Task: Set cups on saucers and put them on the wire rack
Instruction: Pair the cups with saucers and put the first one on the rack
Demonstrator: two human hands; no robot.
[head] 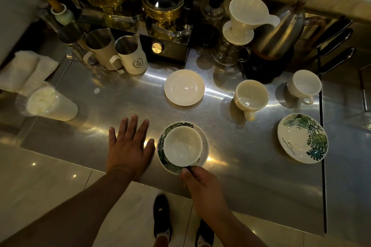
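Steel counter [251, 176] held 1 white cup [183, 146] on the leaf-print saucer [161, 154] near its front edge, right hand [200, 180] pinching the cup at 6 o'clock, left hand [128, 144] flat and empty at 9 o'clock; an unseated cup likely could slide off when lifted.

A cream jug [131, 56] and a steel kettle [281, 36] stand by the desk's [120, 96] back edge, a clear cup [48, 102] near its left edge.

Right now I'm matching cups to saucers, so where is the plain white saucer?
In the head view, the plain white saucer sits empty mid-counter, left of the nearest loose cup and beyond the cup standing on the leaf-print saucer.
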